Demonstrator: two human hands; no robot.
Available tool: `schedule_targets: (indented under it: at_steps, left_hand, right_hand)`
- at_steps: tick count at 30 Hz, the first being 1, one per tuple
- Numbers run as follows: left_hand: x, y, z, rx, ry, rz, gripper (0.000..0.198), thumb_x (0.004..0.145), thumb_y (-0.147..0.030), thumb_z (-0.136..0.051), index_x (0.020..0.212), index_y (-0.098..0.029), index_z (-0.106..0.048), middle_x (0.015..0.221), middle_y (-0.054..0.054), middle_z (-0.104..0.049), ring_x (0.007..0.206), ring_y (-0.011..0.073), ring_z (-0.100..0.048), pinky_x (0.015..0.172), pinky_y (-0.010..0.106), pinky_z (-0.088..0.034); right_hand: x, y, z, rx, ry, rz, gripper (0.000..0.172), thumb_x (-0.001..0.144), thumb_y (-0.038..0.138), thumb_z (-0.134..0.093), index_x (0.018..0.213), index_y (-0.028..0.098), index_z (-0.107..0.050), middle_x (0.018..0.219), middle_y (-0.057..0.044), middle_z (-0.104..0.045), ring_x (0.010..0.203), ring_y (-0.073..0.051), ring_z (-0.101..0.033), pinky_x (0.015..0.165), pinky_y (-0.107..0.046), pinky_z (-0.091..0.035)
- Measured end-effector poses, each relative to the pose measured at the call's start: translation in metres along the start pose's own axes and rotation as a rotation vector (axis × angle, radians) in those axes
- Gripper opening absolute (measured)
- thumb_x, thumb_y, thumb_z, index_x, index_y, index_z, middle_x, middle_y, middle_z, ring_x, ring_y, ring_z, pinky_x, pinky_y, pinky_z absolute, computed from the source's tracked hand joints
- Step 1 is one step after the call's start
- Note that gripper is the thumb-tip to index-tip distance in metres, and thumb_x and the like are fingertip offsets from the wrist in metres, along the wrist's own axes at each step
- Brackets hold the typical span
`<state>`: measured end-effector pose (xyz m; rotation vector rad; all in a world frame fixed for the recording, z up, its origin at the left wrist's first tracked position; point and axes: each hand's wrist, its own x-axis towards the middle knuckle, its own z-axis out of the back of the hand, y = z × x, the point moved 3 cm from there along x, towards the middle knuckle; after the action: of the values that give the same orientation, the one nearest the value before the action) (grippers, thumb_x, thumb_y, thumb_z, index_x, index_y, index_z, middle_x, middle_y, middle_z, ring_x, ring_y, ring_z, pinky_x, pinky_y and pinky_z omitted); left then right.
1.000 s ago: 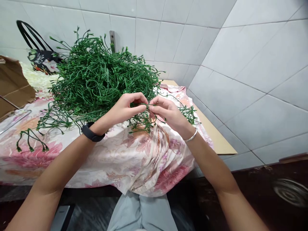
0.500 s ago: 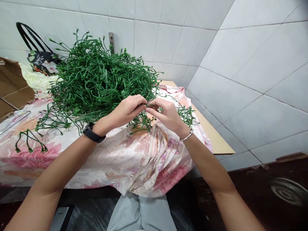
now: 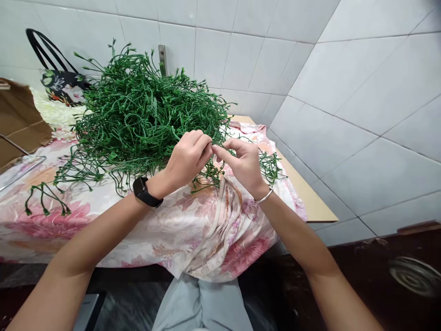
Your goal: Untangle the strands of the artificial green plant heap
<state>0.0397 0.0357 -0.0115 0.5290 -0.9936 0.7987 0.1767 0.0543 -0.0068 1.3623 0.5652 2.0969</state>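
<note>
The table (image 3: 312, 200) runs into the corner, with the tiled wall (image 3: 361, 115) close along its right edge and only a narrow strip of bare top showing there. A flowered cloth (image 3: 161, 227) covers the rest and hangs over the near edge in folds. The big heap of green plastic stems (image 3: 138, 115) fills the back of the table. The cloth in front of it is mostly open, apart from one loose sprig (image 3: 43, 201) lying at the left. A cardboard box (image 3: 20, 122) and a bag (image 3: 58, 87) crowd the far left.

The left hand (image 3: 188, 158) and the right hand (image 3: 243, 163) meet just in front of the heap. Their fingers are curled and their tips pinched nearly together on a thin branching stem (image 3: 206, 177), which dangles below them onto the cloth.
</note>
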Motion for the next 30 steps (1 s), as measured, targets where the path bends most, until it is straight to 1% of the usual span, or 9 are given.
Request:
schedule_targets:
  at_steps: [2,5,8,10,16,19,23,26,30]
  left_hand:
    - [0.000,0.000,-0.001,0.007,-0.027,0.036,0.015,0.086,-0.018,-0.042,0.075,-0.016,-0.052,0.069,0.004,-0.054,0.066,0.0158,-0.047,0.062,0.027,-0.038]
    - [0.001,0.000,-0.004,-0.027,-0.010,0.101,0.014,0.085,-0.016,-0.045,0.073,-0.016,-0.052,0.069,0.004,-0.054,0.065,0.0147,-0.047,0.062,0.025,-0.038]
    - [0.002,0.002,-0.005,-0.064,0.002,0.145,0.014,0.085,-0.017,-0.045,0.074,-0.016,-0.052,0.070,0.004,-0.055,0.065,0.0141,-0.048,0.062,0.025,-0.038]
    - [0.001,0.003,-0.005,-0.076,0.007,0.139,0.015,0.086,-0.018,-0.044,0.074,-0.016,-0.053,0.069,0.003,-0.054,0.064,0.0138,-0.047,0.061,0.025,-0.038]
    - [-0.003,0.000,-0.003,-0.071,0.115,0.003,0.019,0.089,-0.020,-0.038,0.080,-0.016,-0.055,0.072,0.004,-0.055,0.069,0.0154,-0.048,0.065,0.026,-0.040]
    - [-0.003,-0.001,-0.005,-0.036,0.143,-0.014,0.022,0.090,-0.021,-0.037,0.081,-0.015,-0.056,0.073,0.005,-0.056,0.069,0.0160,-0.048,0.065,0.027,-0.040]
    - [-0.002,-0.001,-0.007,-0.007,0.186,-0.037,0.024,0.090,-0.020,-0.037,0.078,-0.014,-0.057,0.070,0.006,-0.056,0.068,0.0163,-0.049,0.064,0.027,-0.040]
    - [-0.001,-0.003,-0.006,-0.028,0.189,-0.053,0.023,0.090,-0.020,-0.038,0.077,-0.014,-0.057,0.068,0.005,-0.054,0.066,0.0155,-0.048,0.063,0.026,-0.040]
    - [-0.001,-0.009,-0.001,-0.089,0.137,-0.029,0.022,0.090,-0.021,-0.038,0.077,-0.017,-0.056,0.068,0.003,-0.052,0.066,0.0144,-0.046,0.064,0.026,-0.039]
  right_hand:
    - [-0.001,0.000,-0.003,0.042,-0.027,-0.037,0.028,0.081,0.032,-0.057,0.058,0.017,-0.055,0.058,0.002,-0.055,0.057,-0.009,-0.049,0.060,-0.025,-0.039]
    - [-0.002,-0.001,-0.007,-0.030,-0.077,-0.027,0.030,0.083,0.033,-0.054,0.058,0.018,-0.054,0.058,0.001,-0.054,0.057,-0.010,-0.049,0.060,-0.027,-0.039]
    - [-0.005,0.001,-0.009,-0.242,-0.148,0.121,0.025,0.084,0.029,-0.052,0.062,0.018,-0.054,0.061,0.000,-0.056,0.063,-0.012,-0.049,0.066,-0.029,-0.039]
    - [-0.006,0.002,-0.009,-0.373,-0.165,0.226,0.021,0.085,0.027,-0.050,0.066,0.018,-0.054,0.065,-0.002,-0.057,0.066,-0.013,-0.049,0.069,-0.030,-0.039]
    - [-0.003,-0.004,-0.004,-0.523,-0.015,0.285,0.009,0.083,0.024,-0.051,0.079,0.018,-0.055,0.073,-0.002,-0.060,0.073,-0.015,-0.053,0.074,-0.032,-0.037]
    - [-0.002,-0.005,-0.003,-0.683,0.053,0.400,0.015,0.087,0.023,-0.043,0.080,0.018,-0.056,0.072,-0.003,-0.059,0.071,-0.015,-0.049,0.073,-0.032,-0.036]
    - [-0.004,-0.003,-0.004,-0.907,0.138,0.518,0.029,0.089,0.020,-0.035,0.067,0.018,-0.053,0.063,-0.004,-0.051,0.065,-0.017,-0.041,0.069,-0.034,-0.034]
    - [-0.003,-0.001,-0.003,-0.885,0.137,0.517,0.032,0.089,0.020,-0.034,0.060,0.020,-0.048,0.058,-0.002,-0.044,0.062,-0.016,-0.037,0.065,-0.034,-0.032]
    - [-0.004,0.001,-0.002,-0.820,0.051,0.526,0.033,0.088,0.020,-0.036,0.056,0.022,-0.038,0.055,0.000,-0.035,0.058,-0.015,-0.031,0.062,-0.032,-0.031]
